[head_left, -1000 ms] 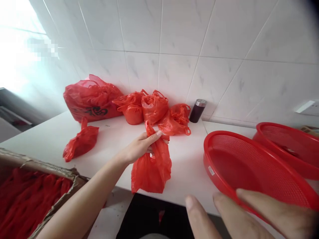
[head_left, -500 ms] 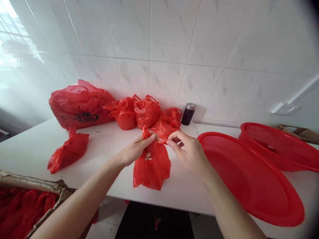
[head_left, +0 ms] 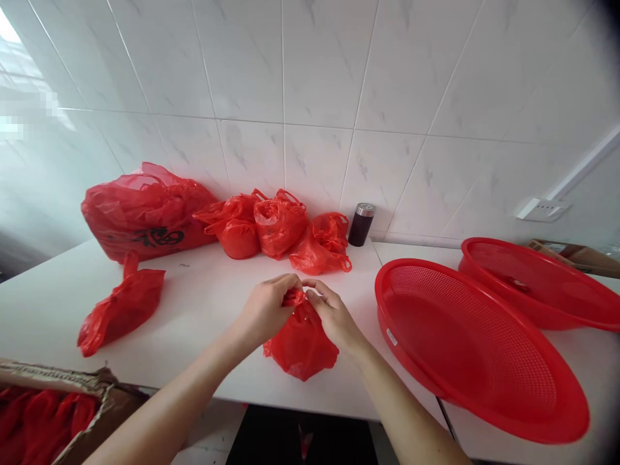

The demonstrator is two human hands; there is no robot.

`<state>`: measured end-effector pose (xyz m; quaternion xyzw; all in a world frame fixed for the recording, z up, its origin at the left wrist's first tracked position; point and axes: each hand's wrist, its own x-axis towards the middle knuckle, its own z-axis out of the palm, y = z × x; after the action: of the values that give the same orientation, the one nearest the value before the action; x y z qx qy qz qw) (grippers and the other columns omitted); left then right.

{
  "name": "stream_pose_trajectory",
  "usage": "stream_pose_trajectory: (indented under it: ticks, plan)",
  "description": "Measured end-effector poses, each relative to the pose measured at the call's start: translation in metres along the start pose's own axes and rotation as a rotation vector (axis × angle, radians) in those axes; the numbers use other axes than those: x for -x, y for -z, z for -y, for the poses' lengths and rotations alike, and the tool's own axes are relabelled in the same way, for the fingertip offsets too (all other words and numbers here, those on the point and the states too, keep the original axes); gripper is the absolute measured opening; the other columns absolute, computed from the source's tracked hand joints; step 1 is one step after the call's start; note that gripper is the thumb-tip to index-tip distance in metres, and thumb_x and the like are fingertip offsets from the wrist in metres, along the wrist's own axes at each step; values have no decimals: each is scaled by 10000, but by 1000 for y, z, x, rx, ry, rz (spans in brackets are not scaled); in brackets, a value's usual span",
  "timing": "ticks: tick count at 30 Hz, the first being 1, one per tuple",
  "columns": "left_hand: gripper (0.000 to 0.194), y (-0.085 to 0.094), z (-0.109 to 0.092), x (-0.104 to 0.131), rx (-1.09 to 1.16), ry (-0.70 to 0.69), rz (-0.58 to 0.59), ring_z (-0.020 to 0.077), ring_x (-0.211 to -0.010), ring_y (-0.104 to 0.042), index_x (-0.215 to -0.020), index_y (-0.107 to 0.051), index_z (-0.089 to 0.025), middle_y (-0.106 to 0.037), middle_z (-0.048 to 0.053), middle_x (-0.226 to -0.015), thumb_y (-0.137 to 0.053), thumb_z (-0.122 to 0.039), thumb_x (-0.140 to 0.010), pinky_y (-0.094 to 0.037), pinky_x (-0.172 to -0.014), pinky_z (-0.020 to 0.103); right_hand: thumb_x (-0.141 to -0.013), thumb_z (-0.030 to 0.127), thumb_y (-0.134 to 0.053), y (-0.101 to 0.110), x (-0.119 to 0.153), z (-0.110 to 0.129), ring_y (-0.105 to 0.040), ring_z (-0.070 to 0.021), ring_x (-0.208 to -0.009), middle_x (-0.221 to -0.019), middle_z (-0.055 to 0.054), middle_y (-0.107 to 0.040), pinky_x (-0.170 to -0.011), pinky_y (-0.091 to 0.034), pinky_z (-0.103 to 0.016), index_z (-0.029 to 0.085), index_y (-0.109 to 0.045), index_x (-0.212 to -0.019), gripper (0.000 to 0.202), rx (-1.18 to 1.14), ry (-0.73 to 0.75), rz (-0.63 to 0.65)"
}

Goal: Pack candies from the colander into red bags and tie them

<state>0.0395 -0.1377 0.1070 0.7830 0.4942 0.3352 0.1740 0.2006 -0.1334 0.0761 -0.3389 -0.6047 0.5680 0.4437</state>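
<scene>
The drawn-together neck of the red plastic carrier bag [head_left: 303,352] is gripped by the left hand [head_left: 264,309]. The right hand [head_left: 336,320] is placed against it, finger closure unclear. The bag is positioned above the worktop [head_left: 203,307], near the perforated basket [head_left: 450,336].

Hands, mine: 2, left hand [head_left: 268,309] and right hand [head_left: 338,318]. Small red bags: 5, being 1 held bag [head_left: 304,345], 1 left bag [head_left: 123,307], 3 wall-side bags [head_left: 279,226]. Large printed bag [head_left: 145,213]: 1. Red baskets: 2, near basket [head_left: 450,342], far basket [head_left: 542,281]. Tumbler [head_left: 361,226]: 1. Cardboard boxes: 2, near-left box [head_left: 116,416], far-right box [head_left: 588,259]. Wall socket [head_left: 544,209]: 1. Red plastic inside near-left box: can't count.
</scene>
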Motion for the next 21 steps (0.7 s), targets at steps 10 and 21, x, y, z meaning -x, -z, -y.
stream_pose_trajectory:
  ticks: [10, 21]
  plan:
    - [298, -18, 6, 21, 77, 25, -99, 202, -942, -656, -1158, -634, -264, -702, 42, -1096, -439, -302, -936, -477, -822, 290, -953, 338, -405, 4, 4, 10, -558, -166, -861, -936, -41, -591, -790, -444, -302, 205, -551, -926, 200, 440, 294, -263]
    - [346, -37, 84, 94, 363, 487, -291, 259, -1051, -627, -984, -657, -200, -712, 83, -1073, -432, -453, -917, -450, -947, 381, -935, 305, -330, 43, 15, -53, -601, -190, -787, -812, -5, -623, -693, -419, -284, 233, -500, -944, 185, 630, -28, -582]
